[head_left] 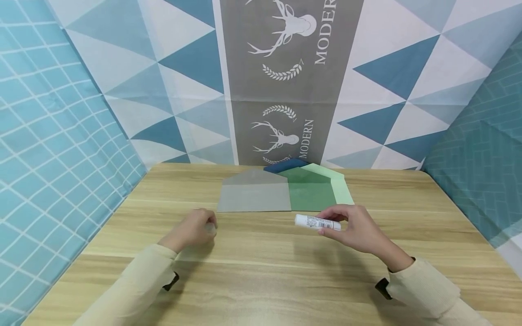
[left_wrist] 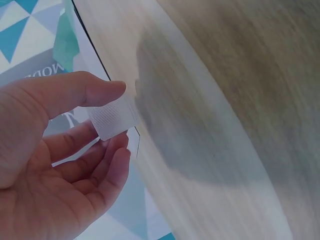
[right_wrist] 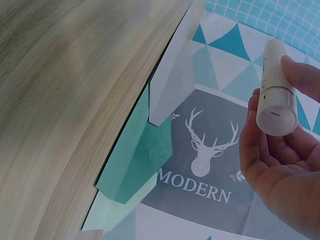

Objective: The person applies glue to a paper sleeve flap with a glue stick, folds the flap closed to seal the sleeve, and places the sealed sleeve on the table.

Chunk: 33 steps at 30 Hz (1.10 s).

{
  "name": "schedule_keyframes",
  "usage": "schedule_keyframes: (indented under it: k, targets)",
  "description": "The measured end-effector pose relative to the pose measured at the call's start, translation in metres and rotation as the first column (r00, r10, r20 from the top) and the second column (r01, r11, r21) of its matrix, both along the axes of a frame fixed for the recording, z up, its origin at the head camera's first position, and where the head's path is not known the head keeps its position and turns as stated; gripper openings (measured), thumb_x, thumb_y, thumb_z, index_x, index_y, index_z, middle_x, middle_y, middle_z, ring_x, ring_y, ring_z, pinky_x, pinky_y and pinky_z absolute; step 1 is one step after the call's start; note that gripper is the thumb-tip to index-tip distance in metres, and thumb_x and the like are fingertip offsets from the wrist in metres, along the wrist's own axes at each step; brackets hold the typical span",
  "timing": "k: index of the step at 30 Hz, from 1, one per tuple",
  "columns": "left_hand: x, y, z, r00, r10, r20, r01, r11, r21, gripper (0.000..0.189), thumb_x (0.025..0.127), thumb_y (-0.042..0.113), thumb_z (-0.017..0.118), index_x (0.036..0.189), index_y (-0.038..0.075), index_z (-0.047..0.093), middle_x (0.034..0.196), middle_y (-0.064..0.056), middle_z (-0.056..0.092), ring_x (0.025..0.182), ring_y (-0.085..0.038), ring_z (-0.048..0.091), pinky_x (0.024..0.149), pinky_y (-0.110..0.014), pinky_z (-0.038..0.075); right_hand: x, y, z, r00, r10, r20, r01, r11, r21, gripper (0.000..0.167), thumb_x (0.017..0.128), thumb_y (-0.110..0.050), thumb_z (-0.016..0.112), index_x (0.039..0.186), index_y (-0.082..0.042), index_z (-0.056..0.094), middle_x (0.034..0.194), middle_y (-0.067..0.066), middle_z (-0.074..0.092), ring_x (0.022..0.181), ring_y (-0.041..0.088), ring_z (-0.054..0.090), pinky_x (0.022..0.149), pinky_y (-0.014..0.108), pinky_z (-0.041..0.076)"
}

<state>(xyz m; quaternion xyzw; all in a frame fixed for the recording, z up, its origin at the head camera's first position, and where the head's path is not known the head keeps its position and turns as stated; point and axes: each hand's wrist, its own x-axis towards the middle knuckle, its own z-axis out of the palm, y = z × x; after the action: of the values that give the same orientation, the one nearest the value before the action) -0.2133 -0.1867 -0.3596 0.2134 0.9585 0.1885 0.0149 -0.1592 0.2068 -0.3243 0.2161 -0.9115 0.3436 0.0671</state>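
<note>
My right hand point(head_left: 359, 228) holds a white glue stick point(head_left: 311, 221) sideways between thumb and fingers, above the table. Small print and a barcode show along its side. In the right wrist view one round end of the glue stick point(right_wrist: 276, 117) faces the camera. On the left, my left hand point(head_left: 193, 232) pinches a small white ridged cap point(left_wrist: 112, 119), which its fingers mostly hide in the head view. Behind both hands lie a grey envelope point(head_left: 254, 197) and a green envelope point(head_left: 311, 195), their pointed flaps toward the wall.
Beneath the green envelope a pale green one point(head_left: 341, 191) sticks out at the right, and a dark blue one point(head_left: 281, 165) at the back. They lie on a wood-grain table point(head_left: 253, 271). A patterned cloth point(head_left: 281, 81) hangs behind the table's far edge.
</note>
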Motion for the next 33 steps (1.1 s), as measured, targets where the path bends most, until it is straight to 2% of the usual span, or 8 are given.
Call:
schedule_keyframes:
  k: [10,15,19,22,24,26,28,33]
  targets:
    - [0.004,0.001,-0.006,1.000,0.005,0.020,-0.005,1.000,-0.018,0.014,0.072,-0.001,0.069,0.086,0.003,0.066,0.089,-0.012,0.068,0.083,-0.022,0.061,0.073,-0.039,0.053,0.000,0.000,-0.002,1.000,-0.012,0.014,0.012,1.000,0.013,0.024,0.076,-0.019,0.081,0.098,-0.015,0.073,0.094,-0.001,0.072,0.081,0.009,0.062,0.074,0.020,0.054]
    - [0.005,0.001,-0.004,1.000,0.011,0.008,-0.011,1.000,-0.006,0.018,0.072,0.000,0.069,0.089,0.002,0.065,0.090,-0.011,0.066,0.084,-0.022,0.060,0.074,-0.039,0.053,0.000,0.000,-0.002,1.000,-0.014,0.014,0.014,1.000,0.007,0.024,0.076,-0.018,0.081,0.098,-0.014,0.073,0.095,-0.001,0.072,0.081,0.009,0.062,0.074,0.020,0.054]
    - [0.005,0.009,0.003,1.000,0.007,-0.027,-0.007,1.000,-0.006,0.030,0.074,0.008,0.076,0.100,-0.001,0.064,0.098,-0.014,0.065,0.092,-0.026,0.061,0.082,-0.042,0.053,-0.001,0.000,-0.002,1.000,-0.010,0.004,0.010,1.000,-0.006,0.024,0.075,-0.016,0.081,0.097,-0.014,0.073,0.094,-0.001,0.072,0.081,0.008,0.062,0.074,0.020,0.054]
    - [0.007,0.021,0.011,0.993,-0.038,-0.111,0.038,0.999,0.003,0.039,0.075,0.014,0.079,0.107,-0.002,0.062,0.106,-0.015,0.065,0.100,-0.030,0.062,0.087,-0.044,0.052,0.000,0.000,-0.003,1.000,-0.006,0.003,0.006,1.000,-0.020,0.024,0.075,-0.017,0.082,0.097,-0.015,0.073,0.094,-0.001,0.072,0.080,0.006,0.062,0.074,0.020,0.054]
    - [0.009,0.032,0.017,0.979,-0.089,-0.183,0.095,0.995,0.027,0.042,0.077,0.016,0.079,0.110,0.000,0.061,0.110,-0.013,0.064,0.105,-0.029,0.061,0.090,-0.043,0.052,0.000,0.000,-0.004,1.000,0.001,0.001,-0.001,1.000,-0.031,0.023,0.076,-0.018,0.081,0.097,-0.015,0.073,0.094,-0.001,0.072,0.080,0.006,0.062,0.074,0.020,0.054]
    - [0.013,0.045,0.024,0.955,-0.150,-0.257,0.171,0.983,0.062,0.044,0.077,0.018,0.080,0.113,0.002,0.060,0.113,-0.010,0.064,0.108,-0.026,0.061,0.093,-0.041,0.051,-0.001,-0.001,-0.004,1.000,0.010,0.002,-0.010,0.999,-0.041,0.023,0.076,-0.019,0.081,0.097,-0.015,0.073,0.094,-0.001,0.072,0.080,0.005,0.062,0.073,0.021,0.055]
    - [0.018,0.060,0.030,0.924,-0.214,-0.317,0.255,0.962,0.096,0.046,0.077,0.021,0.080,0.115,0.004,0.060,0.115,-0.008,0.064,0.112,-0.023,0.060,0.096,-0.039,0.050,-0.001,-0.004,-0.005,1.000,0.018,0.004,-0.017,0.999,-0.048,0.023,0.076,-0.019,0.081,0.097,-0.015,0.073,0.094,-0.001,0.072,0.080,0.005,0.063,0.074,0.022,0.055]
    - [0.032,0.098,0.042,0.831,-0.337,-0.442,0.435,0.890,0.139,0.048,0.078,0.022,0.079,0.118,0.007,0.058,0.118,-0.004,0.063,0.115,-0.017,0.058,0.099,-0.033,0.049,0.001,-0.012,-0.004,1.000,0.011,-0.004,-0.012,0.997,-0.075,0.023,0.076,-0.016,0.081,0.097,-0.015,0.072,0.094,-0.001,0.072,0.080,0.006,0.062,0.074,0.022,0.055]
